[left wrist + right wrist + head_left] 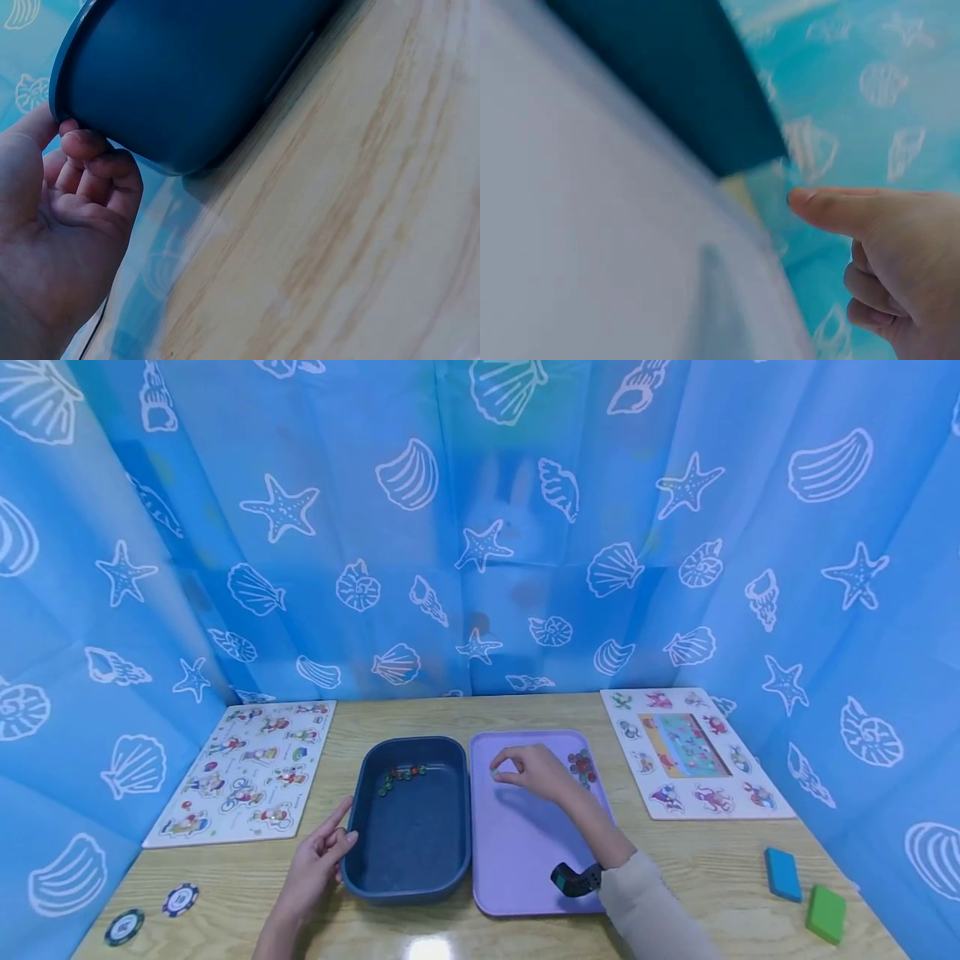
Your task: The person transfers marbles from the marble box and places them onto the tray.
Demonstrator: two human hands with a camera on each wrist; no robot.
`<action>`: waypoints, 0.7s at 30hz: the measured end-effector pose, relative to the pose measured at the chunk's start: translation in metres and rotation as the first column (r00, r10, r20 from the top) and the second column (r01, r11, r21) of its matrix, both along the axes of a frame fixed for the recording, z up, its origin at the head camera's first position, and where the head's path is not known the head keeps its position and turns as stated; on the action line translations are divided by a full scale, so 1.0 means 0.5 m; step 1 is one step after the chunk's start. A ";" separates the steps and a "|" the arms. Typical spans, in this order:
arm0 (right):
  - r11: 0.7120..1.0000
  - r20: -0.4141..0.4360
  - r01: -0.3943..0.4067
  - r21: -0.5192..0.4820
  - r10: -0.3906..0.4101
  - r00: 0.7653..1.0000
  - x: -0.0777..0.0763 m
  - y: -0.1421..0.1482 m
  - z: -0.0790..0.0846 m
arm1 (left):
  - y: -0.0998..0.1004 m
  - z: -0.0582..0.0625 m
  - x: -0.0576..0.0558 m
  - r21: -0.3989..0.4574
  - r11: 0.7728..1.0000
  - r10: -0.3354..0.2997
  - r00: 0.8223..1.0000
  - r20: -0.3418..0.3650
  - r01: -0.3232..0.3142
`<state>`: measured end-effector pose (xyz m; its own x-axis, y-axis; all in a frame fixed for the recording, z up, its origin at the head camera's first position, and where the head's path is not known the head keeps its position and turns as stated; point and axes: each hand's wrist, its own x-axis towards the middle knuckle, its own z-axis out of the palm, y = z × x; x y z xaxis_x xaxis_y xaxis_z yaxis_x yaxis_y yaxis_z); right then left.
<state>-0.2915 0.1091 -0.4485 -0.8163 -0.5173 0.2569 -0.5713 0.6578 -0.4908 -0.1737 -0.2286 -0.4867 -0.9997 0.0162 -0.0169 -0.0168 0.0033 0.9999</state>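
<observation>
My left hand [318, 860] grips the left rim of a dark blue bin [408, 852], with the thumb at the rim and the other fingers curled against the outer wall [187, 82]. Inside the bin, several small red and green beads [406, 774] lie toward the back. Above a purple tray [510, 852], my right hand [536, 768] pinches a small green bead [494, 772] between thumb and forefinger. The bead is hard to make out in the right wrist view. More red and green beads [582, 767] lie at the tray's back right, behind the right wrist.
Picture puzzle boards stand at the left [247, 768] and right [693, 756]. Two poker chips [181, 900] lie front left. A blue block [783, 874] and a green block [827, 914] are front right. A shell-patterned curtain [480, 527] encloses the table.
</observation>
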 end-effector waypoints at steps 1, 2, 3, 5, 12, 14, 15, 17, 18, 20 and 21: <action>1.000 0.002 0.011 0.014 -0.011 1.000 -0.001 0.013 -0.012 | -0.001 0.000 0.000 -0.001 1.000 0.000 1.000 -0.002 0.000; 1.000 0.005 0.018 0.025 -0.018 1.000 -0.002 0.024 -0.025 | -0.001 -0.001 0.000 0.000 1.000 0.000 1.000 -0.003 0.000; 0.999 0.010 0.028 0.033 -0.028 1.000 -0.003 0.033 -0.035 | -0.002 -0.001 -0.001 0.000 1.000 0.000 1.000 -0.005 0.000; 0.998 0.027 0.040 0.037 -0.041 0.999 -0.004 0.047 -0.051 | -0.002 0.000 -0.001 0.002 1.000 -0.002 1.000 -0.009 0.002; 0.997 0.039 0.056 0.057 -0.058 0.998 -0.006 0.066 -0.076 | -0.003 0.003 -0.001 0.004 1.000 -0.005 1.000 -0.013 0.005; 0.997 0.032 0.056 0.061 -0.058 0.998 -0.006 0.067 -0.079 | -0.003 0.002 -0.001 0.007 1.000 -0.003 1.000 -0.012 0.003; 0.997 0.025 0.056 0.058 -0.057 0.998 -0.006 0.067 -0.079 | -0.003 0.002 -0.001 0.007 1.000 -0.003 1.000 -0.011 0.003; 0.998 0.008 0.055 0.032 -0.055 0.998 -0.005 0.064 -0.076 | -0.003 0.001 -0.001 0.009 1.000 -0.004 1.000 -0.007 0.004; 0.998 0.000 0.054 0.013 -0.054 0.999 -0.004 0.061 -0.071 | -0.002 0.001 -0.001 0.008 1.000 -0.006 1.000 -0.009 0.006; 0.998 -0.021 0.048 -0.032 -0.049 0.999 -0.003 0.048 -0.055 | -0.002 0.000 -0.001 0.009 1.000 -0.006 1.000 -0.008 0.006; 0.998 -0.026 0.043 -0.053 -0.045 0.999 -0.002 0.038 -0.043 | -0.002 0.000 0.000 0.011 1.000 -0.005 1.000 -0.009 0.005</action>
<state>-0.2924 0.1282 -0.4702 -0.8303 -0.4662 0.3053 -0.5560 0.6563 -0.5100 -0.1739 -0.2297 -0.4868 -0.9997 0.0212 -0.0074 -0.0076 -0.0079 0.9999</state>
